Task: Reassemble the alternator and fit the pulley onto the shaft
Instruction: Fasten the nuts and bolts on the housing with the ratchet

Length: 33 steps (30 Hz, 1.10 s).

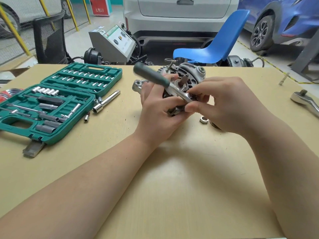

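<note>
The silver alternator [188, 71] stands on the table's far middle, its bare shaft [185, 78] pointing up toward me. My left hand [155, 104] grips the housing's near left side. A small ratchet with a dark green handle [150, 74] lies across the alternator face, handle up to the left. My right hand [222, 102] pinches the ratchet's chrome head [187, 97] at the housing's front. A loose hex nut [204, 120] lies on the table under my right hand. Beside it, a dark ribbed part, possibly the pulley [214, 125], peeks out, mostly hidden.
An open green socket set case [110, 75] fills the left of the table, with loose sockets and an extension bar [106, 101] beside it. A large chrome ratchet [305, 101] lies at the right edge. A blue chair [215, 47] stands behind the table.
</note>
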Available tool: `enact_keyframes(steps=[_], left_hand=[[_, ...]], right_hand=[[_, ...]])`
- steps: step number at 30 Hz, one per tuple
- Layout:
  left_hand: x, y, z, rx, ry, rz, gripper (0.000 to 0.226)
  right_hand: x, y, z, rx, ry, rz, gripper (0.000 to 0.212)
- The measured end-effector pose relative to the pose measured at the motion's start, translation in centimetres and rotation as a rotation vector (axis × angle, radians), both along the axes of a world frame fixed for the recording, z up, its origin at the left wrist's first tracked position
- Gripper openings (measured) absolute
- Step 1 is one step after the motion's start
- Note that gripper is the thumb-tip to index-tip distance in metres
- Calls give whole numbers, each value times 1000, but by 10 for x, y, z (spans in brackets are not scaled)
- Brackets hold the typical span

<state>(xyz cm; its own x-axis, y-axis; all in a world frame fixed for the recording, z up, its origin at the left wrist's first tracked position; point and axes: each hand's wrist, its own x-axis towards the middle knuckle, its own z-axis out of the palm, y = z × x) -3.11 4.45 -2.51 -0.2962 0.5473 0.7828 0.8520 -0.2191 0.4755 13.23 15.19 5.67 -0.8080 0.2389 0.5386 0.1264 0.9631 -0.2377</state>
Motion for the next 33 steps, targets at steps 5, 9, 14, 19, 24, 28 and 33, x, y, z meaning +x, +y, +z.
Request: enact_keyframes(steps=[5, 9, 14, 19, 24, 28, 33], left_hand=[[-6, 0, -4, -16, 60, -5, 16], [-3, -1, -2, 15, -8, -19, 24], [-1, -1, -2, 1, 11, -12, 18], [-3, -2, -2, -10, 29, -9, 10], [-1, -3, 1, -8, 25, -4, 16], [-1, -1, 0, -5, 5, 0, 16], [-3, -3, -1, -27, 47, -5, 10]], right_hand=[[8, 1, 0, 13, -30, 102, 27], [-1, -7, -2, 57, 11, 8, 23], [-4, -5, 1, 35, 6, -39, 23], [10, -1, 5, -13, -86, 116, 25], [0, -7, 0, 37, 10, -29, 21], [-4, -6, 0, 31, -4, -38, 22], [10, -1, 4, -2, -95, 115, 30]])
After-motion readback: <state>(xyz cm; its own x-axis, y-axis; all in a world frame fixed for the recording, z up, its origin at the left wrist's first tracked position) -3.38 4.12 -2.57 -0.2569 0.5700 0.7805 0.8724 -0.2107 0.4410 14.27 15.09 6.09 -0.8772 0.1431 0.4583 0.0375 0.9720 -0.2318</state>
